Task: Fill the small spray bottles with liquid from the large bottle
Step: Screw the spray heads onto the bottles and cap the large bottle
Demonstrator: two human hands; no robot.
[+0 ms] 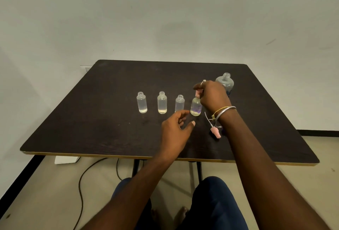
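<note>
Right hand [212, 96] pinches pink spray cap [197, 94] atop rightmost small bottle [196, 108]. Left hand [176, 130] loose-fingered, holding nothing, just beside it. Three uncapped small bottles [162, 102] stand leftward; large bottle [225, 82] behind, on table [91, 119].

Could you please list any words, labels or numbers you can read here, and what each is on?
None can be read.
The three open small bottles and the large bottle show no lettering.
The fourth small bottle, whose pink cap the right hand pinches, has a purple patch low down, too blurred to read.
</note>
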